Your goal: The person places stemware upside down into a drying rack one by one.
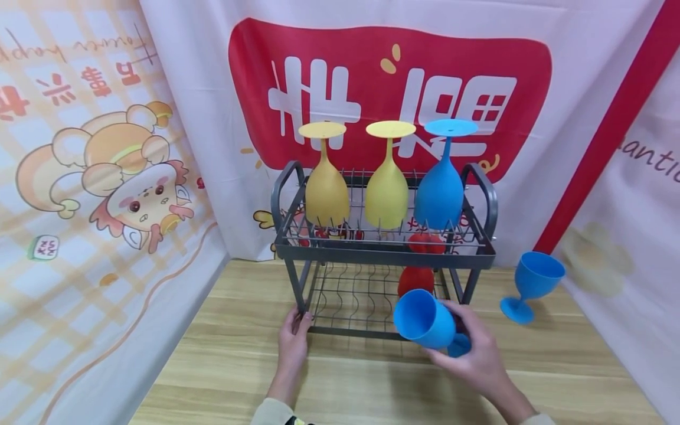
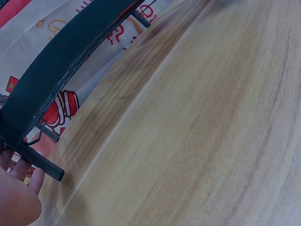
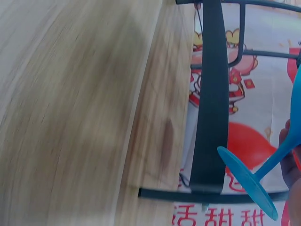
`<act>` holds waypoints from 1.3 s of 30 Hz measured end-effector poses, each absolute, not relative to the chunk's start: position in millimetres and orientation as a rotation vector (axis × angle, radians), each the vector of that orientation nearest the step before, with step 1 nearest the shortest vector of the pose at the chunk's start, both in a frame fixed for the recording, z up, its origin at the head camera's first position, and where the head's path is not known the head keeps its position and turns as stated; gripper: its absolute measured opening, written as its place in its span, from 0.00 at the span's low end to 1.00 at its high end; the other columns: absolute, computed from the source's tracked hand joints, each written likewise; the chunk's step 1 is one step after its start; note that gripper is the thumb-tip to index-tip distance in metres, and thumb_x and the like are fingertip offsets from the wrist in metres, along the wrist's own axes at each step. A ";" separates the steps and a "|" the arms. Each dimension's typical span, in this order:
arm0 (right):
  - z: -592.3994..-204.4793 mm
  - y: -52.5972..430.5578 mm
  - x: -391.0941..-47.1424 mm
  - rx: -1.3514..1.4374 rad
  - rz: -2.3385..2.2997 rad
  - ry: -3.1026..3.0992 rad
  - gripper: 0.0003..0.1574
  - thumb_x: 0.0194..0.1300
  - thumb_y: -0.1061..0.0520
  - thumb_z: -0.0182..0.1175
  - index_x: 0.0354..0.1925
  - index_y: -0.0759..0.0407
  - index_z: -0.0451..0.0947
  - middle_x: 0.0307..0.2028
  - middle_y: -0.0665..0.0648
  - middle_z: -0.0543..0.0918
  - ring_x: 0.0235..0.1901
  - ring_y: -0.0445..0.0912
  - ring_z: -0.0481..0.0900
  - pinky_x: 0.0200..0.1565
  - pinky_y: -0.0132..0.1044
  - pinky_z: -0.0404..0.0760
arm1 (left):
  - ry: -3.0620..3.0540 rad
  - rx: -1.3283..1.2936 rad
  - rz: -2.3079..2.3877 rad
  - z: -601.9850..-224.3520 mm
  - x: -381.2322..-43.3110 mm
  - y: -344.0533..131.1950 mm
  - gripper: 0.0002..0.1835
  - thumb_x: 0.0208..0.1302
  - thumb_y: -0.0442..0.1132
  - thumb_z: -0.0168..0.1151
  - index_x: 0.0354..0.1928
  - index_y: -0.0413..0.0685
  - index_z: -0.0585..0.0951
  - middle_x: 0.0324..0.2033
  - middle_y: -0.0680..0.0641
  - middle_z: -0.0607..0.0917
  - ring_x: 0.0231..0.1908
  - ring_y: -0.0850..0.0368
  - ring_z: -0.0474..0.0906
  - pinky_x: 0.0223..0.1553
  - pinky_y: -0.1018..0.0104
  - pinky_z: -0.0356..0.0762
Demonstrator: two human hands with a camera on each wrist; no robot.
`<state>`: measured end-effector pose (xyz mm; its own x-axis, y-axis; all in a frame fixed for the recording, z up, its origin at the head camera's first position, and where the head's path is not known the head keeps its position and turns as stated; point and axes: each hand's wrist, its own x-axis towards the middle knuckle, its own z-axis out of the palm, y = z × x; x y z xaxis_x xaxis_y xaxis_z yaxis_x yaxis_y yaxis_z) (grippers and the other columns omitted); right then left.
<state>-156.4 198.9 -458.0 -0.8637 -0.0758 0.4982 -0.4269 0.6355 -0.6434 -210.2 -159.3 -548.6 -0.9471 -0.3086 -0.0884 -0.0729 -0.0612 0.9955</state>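
A two-tier dark grey dish rack (image 1: 382,255) stands before me. My left hand (image 1: 292,342) grips its lower left front corner; the left wrist view has the fingers at the rack's foot (image 2: 44,165). My right hand (image 1: 478,354) holds a blue goblet (image 1: 425,319) by its stem end, tilted with the mouth toward the left, in front of the lower tier. Just behind it a red goblet (image 1: 416,280) is upside down on that tier, partly hidden. In the right wrist view the held goblet's base (image 3: 247,181) overlaps the red one.
On the upper tier an orange-yellow goblet (image 1: 326,198), a yellow goblet (image 1: 386,198) and a blue goblet (image 1: 439,198) stand upside down in a row. Another blue goblet (image 1: 536,277) stands upright on the wooden table (image 1: 234,354) at the right. Printed cloth (image 1: 531,23) hangs behind and beside.
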 end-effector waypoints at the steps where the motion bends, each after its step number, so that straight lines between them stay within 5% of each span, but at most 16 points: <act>1: -458.1 196.5 -157.7 0.426 1.110 -2.435 0.58 0.43 0.53 0.89 0.71 0.52 0.73 0.63 0.55 0.83 0.56 0.53 0.84 0.54 0.40 0.85 | -2.036 0.413 -2.130 -548.6 -210.0 -159.3 0.27 0.80 0.40 0.58 0.76 0.49 0.71 0.74 0.38 0.75 0.74 0.38 0.72 0.79 0.38 0.62; 7: -458.6 182.9 -164.0 0.544 1.121 -2.470 0.57 0.45 0.50 0.88 0.71 0.48 0.73 0.62 0.58 0.82 0.57 0.59 0.84 0.48 0.65 0.89 | -2.068 0.402 -2.081 -546.9 -207.6 -158.8 0.26 0.80 0.40 0.57 0.76 0.45 0.71 0.72 0.34 0.76 0.74 0.35 0.72 0.78 0.39 0.64; 14: -456.3 171.0 -167.7 0.590 1.075 -2.596 0.57 0.47 0.45 0.86 0.73 0.39 0.72 0.63 0.57 0.81 0.58 0.58 0.82 0.47 0.57 0.92 | -2.080 0.441 -2.089 -543.7 -205.4 -160.8 0.28 0.80 0.45 0.58 0.76 0.48 0.71 0.73 0.35 0.76 0.75 0.35 0.71 0.78 0.37 0.63; 24: -455.8 165.3 -170.7 0.620 1.001 -2.652 0.56 0.49 0.41 0.85 0.73 0.34 0.71 0.60 0.53 0.80 0.58 0.56 0.81 0.49 0.58 0.91 | -2.071 0.560 -1.998 -535.8 -198.1 -158.1 0.30 0.77 0.47 0.62 0.77 0.51 0.69 0.71 0.40 0.78 0.73 0.39 0.72 0.76 0.38 0.68; 30: -453.3 164.9 -171.9 0.632 1.014 -2.642 0.56 0.48 0.43 0.86 0.73 0.35 0.71 0.60 0.53 0.81 0.58 0.56 0.81 0.49 0.59 0.91 | -1.945 0.646 -1.734 -517.2 -181.6 -145.0 0.20 0.74 0.44 0.66 0.62 0.48 0.78 0.57 0.45 0.84 0.56 0.51 0.80 0.55 0.64 0.82; 34: -450.5 163.5 -173.5 0.621 0.997 -2.637 0.56 0.48 0.44 0.86 0.73 0.38 0.72 0.60 0.55 0.81 0.58 0.58 0.82 0.48 0.60 0.90 | -1.905 0.472 -1.735 -504.4 -174.6 -130.3 0.15 0.73 0.40 0.67 0.57 0.43 0.80 0.49 0.46 0.85 0.48 0.58 0.81 0.47 0.74 0.81; 39: -446.0 159.8 -175.3 0.611 0.960 -2.644 0.56 0.48 0.45 0.86 0.73 0.41 0.73 0.60 0.55 0.81 0.57 0.59 0.82 0.49 0.61 0.90 | -2.022 0.070 -1.881 -485.7 -169.1 -112.3 0.18 0.73 0.41 0.68 0.61 0.49 0.79 0.54 0.48 0.85 0.52 0.59 0.82 0.55 0.69 0.81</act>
<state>-175.3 159.8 -446.0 -0.8771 -0.2964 0.3779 -0.4698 0.6931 -0.5468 -169.1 -112.3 -485.7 -0.9279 -0.2877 0.2370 0.2157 0.1042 0.9709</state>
